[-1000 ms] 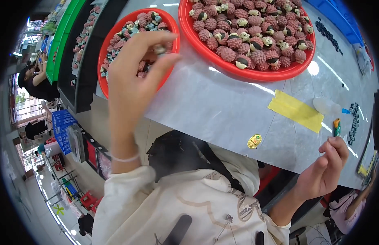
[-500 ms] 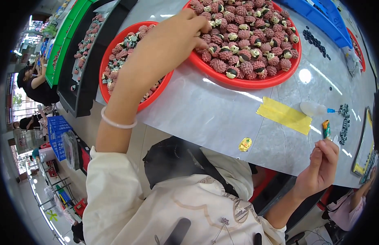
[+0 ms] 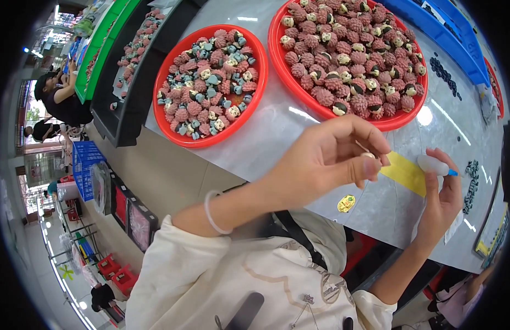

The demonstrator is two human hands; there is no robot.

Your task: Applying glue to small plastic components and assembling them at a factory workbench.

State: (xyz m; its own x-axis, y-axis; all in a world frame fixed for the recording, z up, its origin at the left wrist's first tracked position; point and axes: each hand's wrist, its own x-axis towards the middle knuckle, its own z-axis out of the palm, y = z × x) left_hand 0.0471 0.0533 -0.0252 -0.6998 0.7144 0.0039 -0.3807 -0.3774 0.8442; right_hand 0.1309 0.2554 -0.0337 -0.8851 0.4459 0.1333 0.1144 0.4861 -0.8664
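Note:
My left hand (image 3: 332,159) is over the near part of the table, its thumb and fingers pinching a small cream-coloured figurine (image 3: 368,155) mostly hidden by the fingers. To its right, my right hand (image 3: 443,201) has its thumb and fingers around a white squeeze bottle (image 3: 431,164) with a blue tip. Beyond the left hand stands a large red basin (image 3: 274,52) heaped with knobbly pink figurines (image 3: 343,58) that have cream and black parts. A smaller red basin (image 3: 157,107) on the left holds pink pieces with grey-blue and cream parts.
Yellow tape (image 3: 404,174) and a gold sticker (image 3: 346,203) are stuck to the grey table. Small dark pieces (image 3: 471,187) lie right of my right hand, and black ones (image 3: 445,77) near the blue tray (image 3: 458,41). Black (image 3: 114,110) and green (image 3: 95,55) trays stand left.
My left hand has come back from the large basin toward my right hand, holding a small figurine. My right hand has moved up to the squeeze bottle and closed around it. The view has shifted.

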